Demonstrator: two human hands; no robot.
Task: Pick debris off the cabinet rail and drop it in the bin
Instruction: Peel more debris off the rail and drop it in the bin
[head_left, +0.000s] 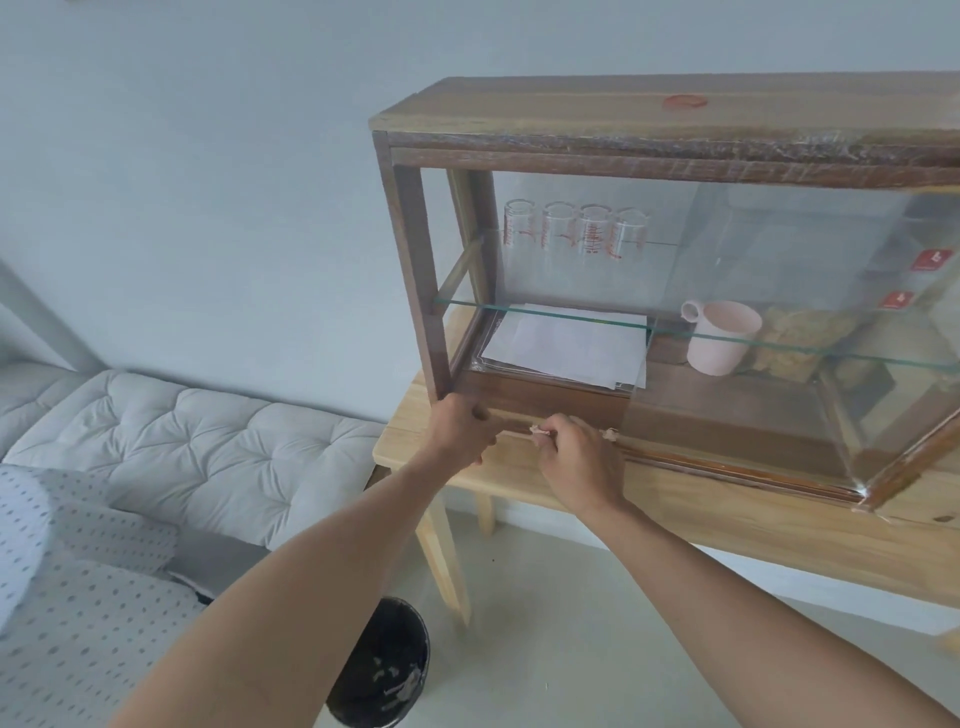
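A wooden cabinet (410, 249) with glass sides stands on a light wood table (727, 525). Along its bottom front runs the rail (727, 465). My left hand (460, 431) grips the cabinet's lower left corner. My right hand (576, 460) rests on the rail with its fingers pinched on a small pale bit of debris (539, 430). Another pale bit of debris (609, 434) lies on the rail just right of that hand. A black bin (387, 670) sits on the floor under my left forearm, with scraps in it.
Inside the cabinet are several upturned glasses (576, 234), a stack of papers (566, 345) and a pink cup (719, 335) under a glass shelf. A glass door (831, 338) swings open to the right. A quilted mattress (171, 447) lies to the left.
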